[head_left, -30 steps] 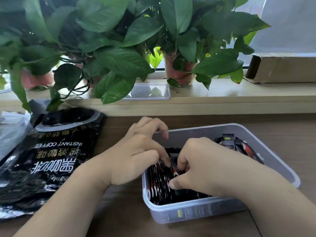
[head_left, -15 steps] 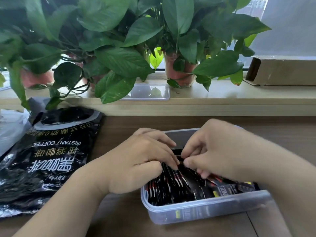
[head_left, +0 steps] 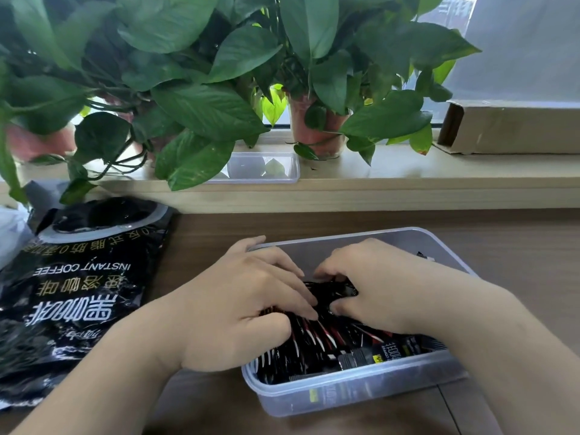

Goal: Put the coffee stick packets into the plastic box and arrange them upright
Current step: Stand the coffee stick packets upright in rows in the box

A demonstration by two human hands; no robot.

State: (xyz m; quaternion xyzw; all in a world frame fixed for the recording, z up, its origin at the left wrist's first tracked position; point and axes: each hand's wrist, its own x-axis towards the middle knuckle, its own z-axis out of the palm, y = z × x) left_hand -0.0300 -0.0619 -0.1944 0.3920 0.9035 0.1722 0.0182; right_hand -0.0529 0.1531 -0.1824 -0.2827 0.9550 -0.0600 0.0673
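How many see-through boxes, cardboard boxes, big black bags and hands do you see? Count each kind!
See-through boxes: 2 (plastic box on the table, plastic box on the sill)
Cardboard box: 1
Black coffee bag: 1
Hands: 2 (left hand, right hand)
Coffee stick packets: too bunched to count
Total: 6, packets aside

This is a home or office corner by a window; which of the two cannot be told. A dark wood-grain table (head_left: 518,246) butts against a pale wooden windowsill (head_left: 408,171). The sill carries leafy green plants (head_left: 201,114) in reddish pots (head_left: 314,138) and a brown cardboard box (head_left: 514,127). Daylight comes through a white curtain (head_left: 518,42).
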